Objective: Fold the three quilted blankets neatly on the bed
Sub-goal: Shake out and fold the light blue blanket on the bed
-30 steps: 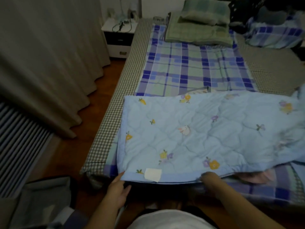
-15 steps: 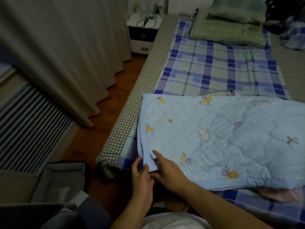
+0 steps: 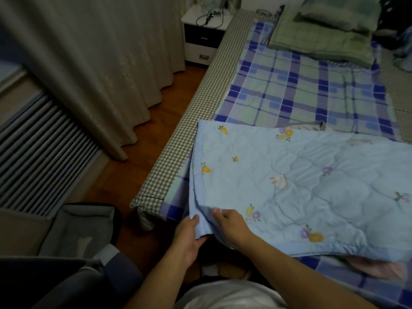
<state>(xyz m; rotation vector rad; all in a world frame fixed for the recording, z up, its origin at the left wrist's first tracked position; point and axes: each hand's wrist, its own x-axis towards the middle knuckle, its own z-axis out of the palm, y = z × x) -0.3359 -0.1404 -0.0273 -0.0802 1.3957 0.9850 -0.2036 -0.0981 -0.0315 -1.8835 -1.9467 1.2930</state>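
Dim, soft, wide-angle edge bending

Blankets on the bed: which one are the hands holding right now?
The light blue floral blanket nearest the person; the left hand and right hand pinch its near corner. The blue plaid blanket and folded green blanket lie untouched.

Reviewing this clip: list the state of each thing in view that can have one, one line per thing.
Light blue blanket: spread flat across the bed's near end, near-left corner lifted.
Left hand: pinching that corner's edge.
Right hand: gripping the same corner from the other side.
Plaid blanket: lying flat, unfolded.
Green blanket: folded, by the pillow.
Nightstand drawers: closed.
Curtain: drawn.
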